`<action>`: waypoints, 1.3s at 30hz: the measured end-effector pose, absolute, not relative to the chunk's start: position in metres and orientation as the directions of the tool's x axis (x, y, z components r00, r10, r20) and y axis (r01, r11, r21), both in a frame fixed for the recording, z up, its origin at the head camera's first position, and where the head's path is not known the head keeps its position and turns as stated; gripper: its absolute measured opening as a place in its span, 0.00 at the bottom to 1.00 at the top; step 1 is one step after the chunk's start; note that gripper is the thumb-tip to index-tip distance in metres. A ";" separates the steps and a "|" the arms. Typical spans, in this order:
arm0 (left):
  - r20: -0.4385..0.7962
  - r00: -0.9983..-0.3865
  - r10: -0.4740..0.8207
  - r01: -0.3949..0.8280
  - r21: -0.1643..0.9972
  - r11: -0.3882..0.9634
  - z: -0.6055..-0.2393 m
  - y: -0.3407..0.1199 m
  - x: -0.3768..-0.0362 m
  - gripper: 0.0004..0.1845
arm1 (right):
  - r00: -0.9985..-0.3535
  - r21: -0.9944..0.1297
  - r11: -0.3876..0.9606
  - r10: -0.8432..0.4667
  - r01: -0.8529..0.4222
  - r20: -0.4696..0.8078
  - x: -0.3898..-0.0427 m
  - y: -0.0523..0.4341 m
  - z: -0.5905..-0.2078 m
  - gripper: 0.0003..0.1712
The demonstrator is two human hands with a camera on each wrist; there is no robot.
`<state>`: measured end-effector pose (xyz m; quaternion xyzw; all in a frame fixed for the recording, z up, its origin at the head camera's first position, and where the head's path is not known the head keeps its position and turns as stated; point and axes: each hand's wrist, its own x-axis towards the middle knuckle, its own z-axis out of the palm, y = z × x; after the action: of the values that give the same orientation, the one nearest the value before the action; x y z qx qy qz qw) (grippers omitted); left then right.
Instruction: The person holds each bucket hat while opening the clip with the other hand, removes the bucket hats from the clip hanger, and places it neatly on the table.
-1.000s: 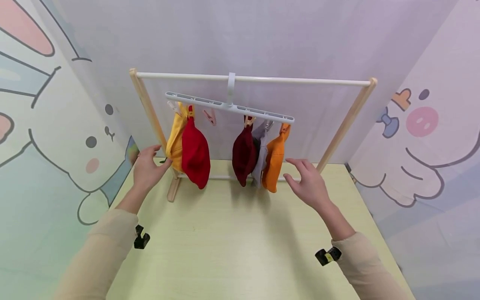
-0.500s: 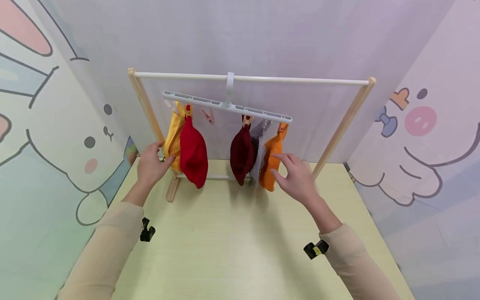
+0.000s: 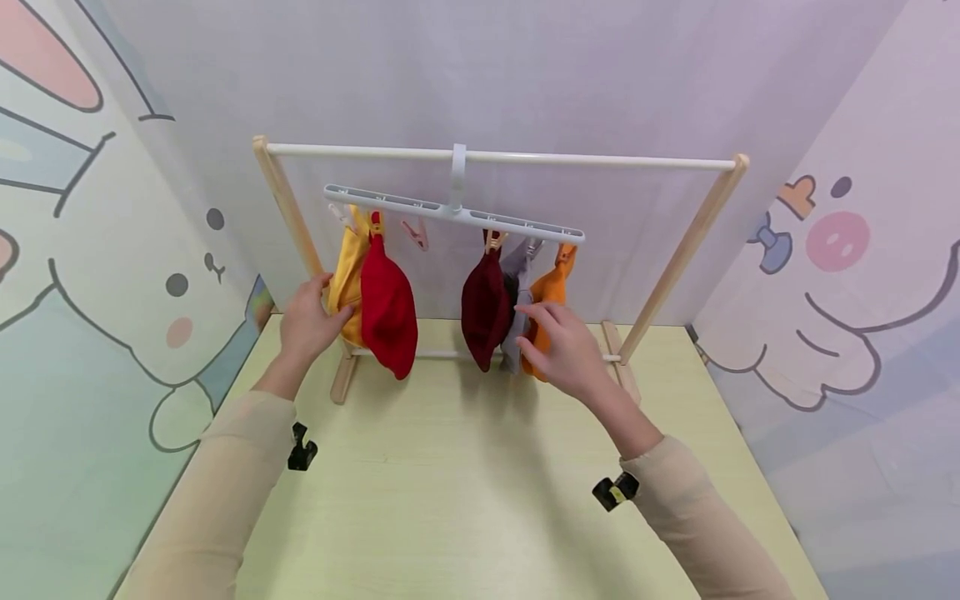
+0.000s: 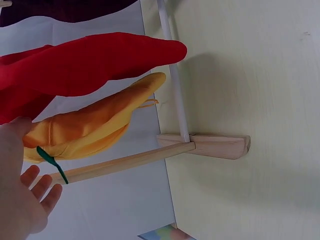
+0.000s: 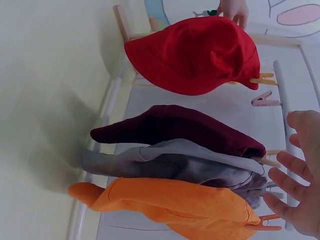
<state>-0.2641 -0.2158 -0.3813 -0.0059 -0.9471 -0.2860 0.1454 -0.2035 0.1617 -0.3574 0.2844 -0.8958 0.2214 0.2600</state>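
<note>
Partly hidden by the relaxed right hand (image 3: 561, 350), the orange hat (image 3: 551, 290) hangs; left hand (image 3: 309, 323) loosely touches the yellow hat (image 3: 347, 279).

Your left hand (image 3: 309, 323) is raised, fingers relaxed and spread. Your right hand (image 3: 561, 346) is extended forward, fingers straight, gripping nothing.

Wooden rack (image 3: 300, 225) on pale-green table (image 3: 450, 500)

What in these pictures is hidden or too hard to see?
- Head view: the right hand covers the lower part of the orange hat, so contact is unclear.
- Head view: the grey hat is mostly hidden between the dark red hat and the orange one.
- Left wrist view: the left hand is cut off by the frame edge.
</note>
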 end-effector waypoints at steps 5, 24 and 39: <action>0.259 -0.963 -0.071 0.086 0.549 0.831 -0.379 -0.213 -0.267 0.32 | -0.681 -0.224 0.728 -0.421 -0.648 0.600 -0.204 0.155 -0.357 0.24; 0.260 -0.957 -0.129 0.036 0.548 0.836 -0.379 -0.208 -0.269 0.29 | -0.655 -0.226 0.689 -0.458 -0.689 0.600 -0.206 0.136 -0.355 0.22; 0.279 -0.953 -0.118 0.064 0.564 0.823 -0.386 -0.199 -0.258 0.25 | -0.695 -0.294 0.685 -0.428 -0.666 0.578 -0.201 0.129 -0.359 0.22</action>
<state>-0.2575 -0.1986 -0.3856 0.0143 -0.9425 -0.2970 0.1528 -0.2006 0.1285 -0.3586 0.3087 -0.8863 0.2489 0.2391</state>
